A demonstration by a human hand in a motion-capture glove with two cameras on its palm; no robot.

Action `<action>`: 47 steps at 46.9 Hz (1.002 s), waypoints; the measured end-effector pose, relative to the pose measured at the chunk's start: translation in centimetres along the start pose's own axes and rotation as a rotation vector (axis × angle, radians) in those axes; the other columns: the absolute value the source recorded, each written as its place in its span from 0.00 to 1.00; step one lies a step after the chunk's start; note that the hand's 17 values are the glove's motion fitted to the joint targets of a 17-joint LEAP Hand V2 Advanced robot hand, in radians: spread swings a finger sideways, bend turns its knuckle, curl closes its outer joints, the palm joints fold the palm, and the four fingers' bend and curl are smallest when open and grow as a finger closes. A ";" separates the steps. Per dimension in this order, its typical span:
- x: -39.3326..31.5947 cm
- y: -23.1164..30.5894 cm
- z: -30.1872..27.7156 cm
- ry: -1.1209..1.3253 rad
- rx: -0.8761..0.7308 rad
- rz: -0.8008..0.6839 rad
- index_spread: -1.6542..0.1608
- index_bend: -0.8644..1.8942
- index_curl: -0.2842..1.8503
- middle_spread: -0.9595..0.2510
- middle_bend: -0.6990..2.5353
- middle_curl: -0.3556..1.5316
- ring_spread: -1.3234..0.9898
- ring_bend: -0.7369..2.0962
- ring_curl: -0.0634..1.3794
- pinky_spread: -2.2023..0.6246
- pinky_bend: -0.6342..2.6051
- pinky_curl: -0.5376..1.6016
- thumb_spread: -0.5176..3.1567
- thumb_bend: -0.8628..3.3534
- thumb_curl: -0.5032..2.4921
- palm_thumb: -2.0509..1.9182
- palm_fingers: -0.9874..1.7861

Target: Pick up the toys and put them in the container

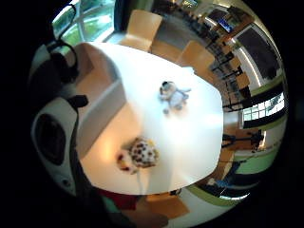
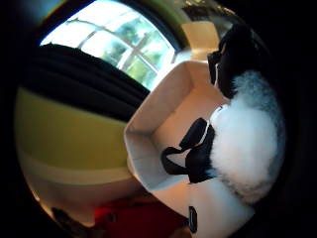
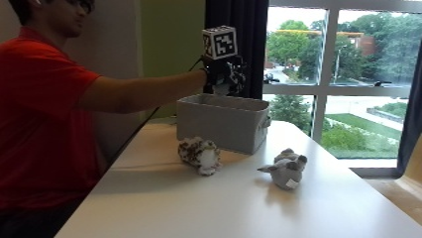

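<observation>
Toy held over the container

The right hand [image 3: 221,77] grips a fluffy black-and-white toy [image 2: 247,144] above the grey container [image 3: 221,121], placed to drop it inside.

A grey fabric container [image 3: 223,121] stands open on the white bench [image 3: 198,208]. A spotted brown toy [image 3: 200,154] lies just before it; a grey toy [image 3: 286,168] sits nearby. A white-and-black fluffy toy [image 2: 247,144] hangs above its opening.
</observation>
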State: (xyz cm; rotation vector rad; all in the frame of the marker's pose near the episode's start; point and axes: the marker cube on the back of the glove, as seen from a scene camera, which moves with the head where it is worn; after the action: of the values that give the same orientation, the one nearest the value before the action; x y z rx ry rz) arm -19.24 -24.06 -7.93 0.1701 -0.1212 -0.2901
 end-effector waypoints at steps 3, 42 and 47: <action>-2.5 -0.8 0.4 -0.032 -0.017 -0.030 0.68 0.40 0.56 0.44 0.35 0.48 0.39 0.62 0.35 0.61 0.53 0.46 0.33 0.20 0.47 0.65 0.66; 1.2 8.9 1.3 -0.037 -0.187 -0.080 0.66 0.38 0.38 0.70 0.28 0.41 0.54 0.47 0.22 0.78 0.57 0.43 0.48 0.20 0.34 0.52 0.33; 5.4 13.7 2.0 0.038 -0.254 -0.086 0.66 0.39 0.38 0.71 0.28 0.41 0.55 0.45 0.21 0.80 0.54 0.42 0.48 0.20 0.33 0.51 0.32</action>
State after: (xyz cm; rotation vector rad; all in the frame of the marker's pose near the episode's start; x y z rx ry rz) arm -10.65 -13.04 -2.90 -0.0716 -0.0389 -0.3850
